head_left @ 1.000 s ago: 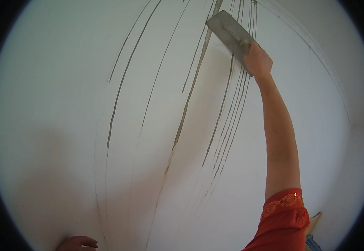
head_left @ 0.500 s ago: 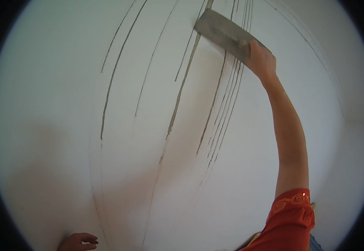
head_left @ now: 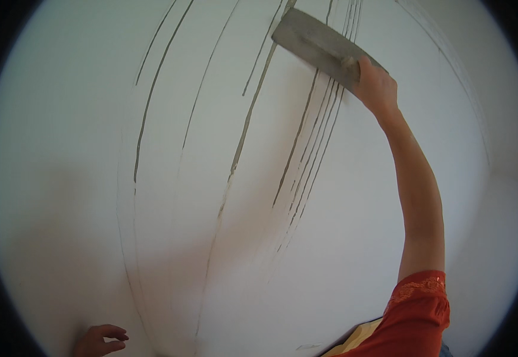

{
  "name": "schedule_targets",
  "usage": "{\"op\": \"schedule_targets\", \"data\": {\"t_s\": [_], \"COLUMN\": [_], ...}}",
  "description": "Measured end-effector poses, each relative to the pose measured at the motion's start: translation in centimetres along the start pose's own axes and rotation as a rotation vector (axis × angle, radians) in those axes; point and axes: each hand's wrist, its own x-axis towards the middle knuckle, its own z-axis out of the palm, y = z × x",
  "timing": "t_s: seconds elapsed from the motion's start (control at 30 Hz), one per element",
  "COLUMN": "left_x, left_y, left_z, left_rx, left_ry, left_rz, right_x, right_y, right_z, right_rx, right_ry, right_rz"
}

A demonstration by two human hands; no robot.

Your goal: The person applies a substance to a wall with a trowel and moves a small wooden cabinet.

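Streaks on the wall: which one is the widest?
The grey-brown streak running down from behind the left end of the trowel; its band is visibly broader than the others.

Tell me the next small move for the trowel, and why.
Probably draw the trowel a little farther down the wall, keeping the right hand on its handle: several dark streaks run below its lower edge, so that stretch looks unsmoothed.

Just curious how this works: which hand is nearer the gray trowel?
The right hand, holding the trowel at its lower-right end; the left hand is apart, to the lower left.
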Motion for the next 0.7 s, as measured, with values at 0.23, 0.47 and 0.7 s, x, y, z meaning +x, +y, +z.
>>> {"op": "schedule_targets", "data": {"t_s": [0.23, 0.47, 0.7], "left_x": [0.6, 0.7, 1.5], "left_y": [0.0, 0.3, -0.2], "left_z": [1.5, 1.8, 2.0], "left_rx": [-0.033, -0.015, -0.053], "left_ry": [-0.045, -0.046, -0.06], "left_rz": [0.066, 0.041, 0.033], "right_x": [1.8, 1.8, 0.8], "right_y": [0.4, 0.5, 0.1], "right_z": [0.2, -0.8, 0.4], "right_rx": [-0.039, -0.042, -0.053], "right_ry": [0.037, -0.017, -0.035], "right_rz": [0.026, -0.036, -0.01]}}
